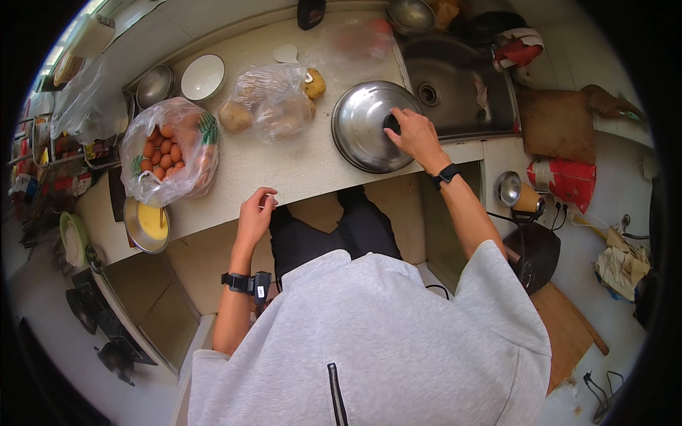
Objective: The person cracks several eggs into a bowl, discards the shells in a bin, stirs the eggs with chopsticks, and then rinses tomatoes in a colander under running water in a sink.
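Note:
My right hand [415, 134] grips the black knob [392, 124] of a round stainless steel lid [362, 125]. The lid lies near the counter's front edge, left of the sink; what is beneath it is hidden. Loosely curled, my left hand [258, 213] hovers at the counter edge with nothing in it. Closest to it on the left, brown eggs [165, 154] fill an opened clear plastic bag [194, 170]. A metal bowl [129, 223] of yellow beaten egg [152, 221], with chopsticks [161, 217] in it, stands at the front left.
Behind lie a plastic bag of potatoes [282, 114], a loose potato [234, 117], a white bowl [203, 78] and a metal bowl [155, 88]. A steel sink [453, 69] is at right, with a wooden cutting board [557, 122] beyond. A gas stove [112, 319] stands far left.

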Demonstrator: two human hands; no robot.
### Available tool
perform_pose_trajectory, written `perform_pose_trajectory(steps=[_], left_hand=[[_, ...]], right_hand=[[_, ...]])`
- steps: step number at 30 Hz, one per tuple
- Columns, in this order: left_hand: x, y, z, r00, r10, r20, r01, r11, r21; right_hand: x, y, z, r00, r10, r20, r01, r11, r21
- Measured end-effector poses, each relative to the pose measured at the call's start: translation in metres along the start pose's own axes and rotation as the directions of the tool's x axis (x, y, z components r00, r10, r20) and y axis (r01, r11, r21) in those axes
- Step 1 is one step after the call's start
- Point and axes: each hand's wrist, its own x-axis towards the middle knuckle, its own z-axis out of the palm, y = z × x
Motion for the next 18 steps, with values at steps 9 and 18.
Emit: perform_pose_trajectory(steps=[9, 18], left_hand=[[-0.038, 0.011, 0.066, 0.992, -0.102, -0.072, 0.096, 0.992, -0.082], [-0.039, -0.013, 0.081, 0.972, -0.232, -0.041, 0.22, 0.955, -0.198]], right_hand=[[0.012, 0.022, -0.018, 0.993, -0.105, 0.056, 0.099, 0.99, 0.103], [-0.024, 0.143, -0.113, 0.951, 0.307, 0.04, -0.266, 0.745, 0.612]])
